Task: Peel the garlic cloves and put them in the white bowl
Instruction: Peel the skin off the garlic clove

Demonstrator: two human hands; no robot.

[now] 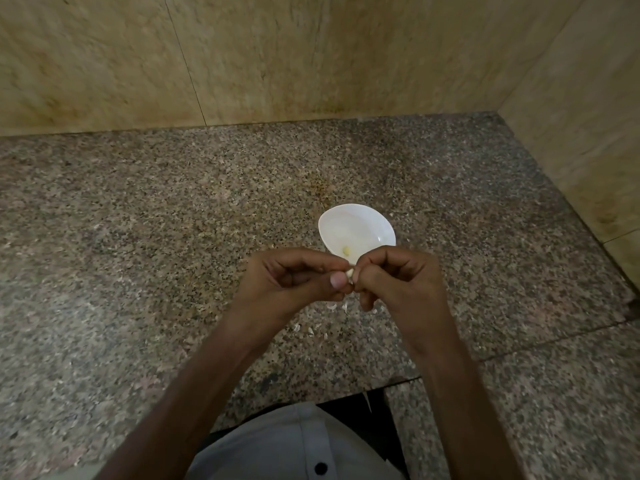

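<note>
Granite countertop [138, 237], seen from its front edge. I am watching the left hand [291, 278] and the right hand [398, 282], both curled, pinching one garlic clove [349, 272] between their fingertips, over the near rim of the white bowl [360, 226], which is sitting right of centre. One peeled clove [346, 250] is lying inside. Skin scraps [311, 329] are lying below the hands. Risks, as I am judging them: the clove slipping from so small a pinch onto the counter, or skin dropping into the bowl. I am reading no writing.
</note>
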